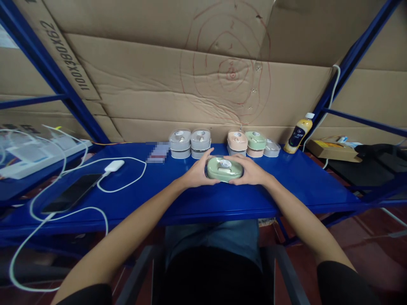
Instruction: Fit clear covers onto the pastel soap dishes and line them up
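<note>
A green oval lunch box with a clear lid and a round white sticker is held between both hands, above the near part of the blue table. My left hand grips its left end. Around the right end are the fingers and thumb of my right hand. Behind them stand stacked lunch boxes: two grey stacks to the left, a pink-topped stack and a green-topped stack to the right. One low grey box sits at the end of that row.
A bottle of yellow drink stands at the back right. On the left lie a black phone, a white charger and looping white cables. Cardboard walls the back of the blue table; blue posts flank it.
</note>
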The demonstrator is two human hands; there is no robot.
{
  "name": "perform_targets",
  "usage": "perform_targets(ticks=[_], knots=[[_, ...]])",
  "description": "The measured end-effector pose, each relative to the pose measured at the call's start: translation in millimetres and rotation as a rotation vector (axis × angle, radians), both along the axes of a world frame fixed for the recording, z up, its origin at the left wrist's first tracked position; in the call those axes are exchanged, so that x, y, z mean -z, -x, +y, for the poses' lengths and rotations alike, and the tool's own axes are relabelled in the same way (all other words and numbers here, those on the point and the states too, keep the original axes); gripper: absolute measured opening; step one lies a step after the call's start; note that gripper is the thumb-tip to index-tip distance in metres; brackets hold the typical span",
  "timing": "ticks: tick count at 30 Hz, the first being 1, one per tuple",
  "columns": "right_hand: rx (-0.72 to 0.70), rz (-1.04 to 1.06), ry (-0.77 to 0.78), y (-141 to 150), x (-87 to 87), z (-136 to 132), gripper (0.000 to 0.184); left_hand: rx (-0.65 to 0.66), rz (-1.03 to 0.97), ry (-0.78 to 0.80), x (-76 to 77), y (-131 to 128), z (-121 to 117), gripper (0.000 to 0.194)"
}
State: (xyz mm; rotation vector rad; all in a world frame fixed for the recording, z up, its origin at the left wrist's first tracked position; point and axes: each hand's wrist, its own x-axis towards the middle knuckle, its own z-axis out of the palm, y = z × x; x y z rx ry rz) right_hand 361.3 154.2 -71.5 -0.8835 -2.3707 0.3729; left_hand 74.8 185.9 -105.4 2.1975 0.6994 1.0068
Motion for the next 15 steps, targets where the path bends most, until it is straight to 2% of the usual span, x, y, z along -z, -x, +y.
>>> perform_targets(ticks=[2,4,5,7,9,12,15], knots=[[0.043,0.074,-0.067,-7,-11.3,-5,0.093,-0.046,-0.105,-0.084,-6.7,0,-3,0.133],[0.165,0.168,-0.161,-23,-22.6,-3,0.090,-0.117,-0.163,-0.158,-12.8,2,-4,0.126],[0.269,0.221,-0.220,-34,-27.5,2,0.090,-0.152,-0.162,-0.182,-14.9,4,-5,0.122],[0.568,0.354,-0.365,-62,-34.3,20,0.093,-0.202,-0.128,-0.203,-16.1,6,-4,0.112],[0.854,0.434,-0.427,-94,-36.8,45,0.096,-0.225,-0.074,-0.198,-13.8,6,-3,0.106],[1.146,0.496,-0.315,-136,-33.5,82,0.093,-0.238,-0.012,-0.179,-7.3,5,0,0.100],[1.298,0.465,-0.108,-157,-24.9,102,0.087,-0.257,0.002,-0.184,-1.7,4,4,0.093]])
